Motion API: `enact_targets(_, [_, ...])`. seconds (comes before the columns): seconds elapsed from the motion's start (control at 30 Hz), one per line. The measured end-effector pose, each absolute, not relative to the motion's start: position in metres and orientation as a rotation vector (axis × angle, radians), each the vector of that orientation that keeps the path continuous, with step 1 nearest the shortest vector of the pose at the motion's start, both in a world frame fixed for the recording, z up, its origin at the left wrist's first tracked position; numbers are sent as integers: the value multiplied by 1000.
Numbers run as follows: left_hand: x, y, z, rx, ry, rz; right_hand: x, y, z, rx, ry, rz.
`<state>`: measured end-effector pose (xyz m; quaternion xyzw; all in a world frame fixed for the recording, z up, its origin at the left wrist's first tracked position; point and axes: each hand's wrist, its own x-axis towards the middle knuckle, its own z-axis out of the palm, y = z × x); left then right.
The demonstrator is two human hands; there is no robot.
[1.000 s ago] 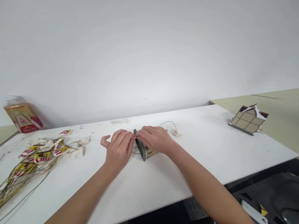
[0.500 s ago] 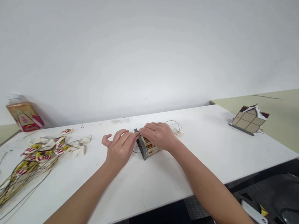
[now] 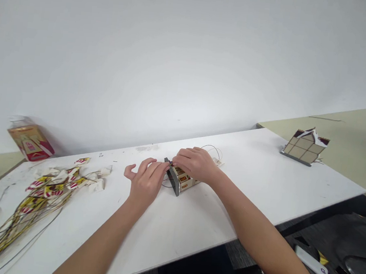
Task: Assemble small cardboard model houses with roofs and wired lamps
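Note:
A small model house (image 3: 186,182) with printed cream walls and a dark grey base (image 3: 174,180) lies on its side on the white table. My right hand (image 3: 196,162) is curled over it from the right, its fingertips at the inner side of the base. My left hand (image 3: 147,177) is on the other side, thumb and forefinger pinched at the base's upper edge, the outer fingers raised. Whatever sits between the left fingertips is too small to make out. Thin wires (image 3: 213,147) run from behind the house to a small white piece (image 3: 218,162).
Wires with red, yellow and white tabs (image 3: 55,189) are heaped at the left. A red and gold carton (image 3: 31,143) leans by the wall. Another model house (image 3: 304,146) stands tilted at the right of the white table (image 3: 244,204). Below it lies a white phone-like object (image 3: 312,262).
My right hand has shifted slightly up and away from the left fingertips, showing a small bluish spot at the base. The left hand and the house are nearly still.

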<state>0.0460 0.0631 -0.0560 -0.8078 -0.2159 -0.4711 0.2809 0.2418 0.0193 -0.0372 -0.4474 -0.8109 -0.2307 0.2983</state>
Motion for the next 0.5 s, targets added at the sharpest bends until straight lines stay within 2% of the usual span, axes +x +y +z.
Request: enact_targets(0.5, [47,62,-53,-2136,-553,-1258,240,13,-30,-1294,-2183,-432])
